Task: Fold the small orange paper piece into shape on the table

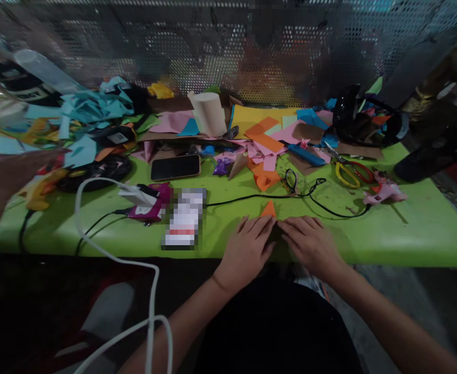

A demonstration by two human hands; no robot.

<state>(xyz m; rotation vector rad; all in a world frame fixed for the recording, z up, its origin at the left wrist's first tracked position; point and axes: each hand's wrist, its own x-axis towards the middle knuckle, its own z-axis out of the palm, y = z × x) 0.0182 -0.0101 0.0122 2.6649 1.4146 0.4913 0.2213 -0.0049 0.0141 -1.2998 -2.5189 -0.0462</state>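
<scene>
A small piece of folded orange paper (pixel 268 209) lies on the green tabletop near its front edge, its pointed tip showing beyond my fingertips. My left hand (pixel 247 248) presses on it from the left with the fingers close together. From the right, my right hand (pixel 313 245) meets it, the fingers bunched and almost touching those of my left. Most of the paper is hidden under both hands. Just beyond sits a crumpled or folded orange paper shape (pixel 265 179), with a black cable (pixel 247 197) running between.
Left of my hands lie a blurred phone (pixel 184 217) and a magenta power adapter (pixel 152 201) with a white cable (pixel 107 254). Scissors (pixel 347 174) and a pink glue gun (pixel 384 193) lie to the right. Paper scraps cover the back. Another person's hand (pixel 13 174) reaches in at left.
</scene>
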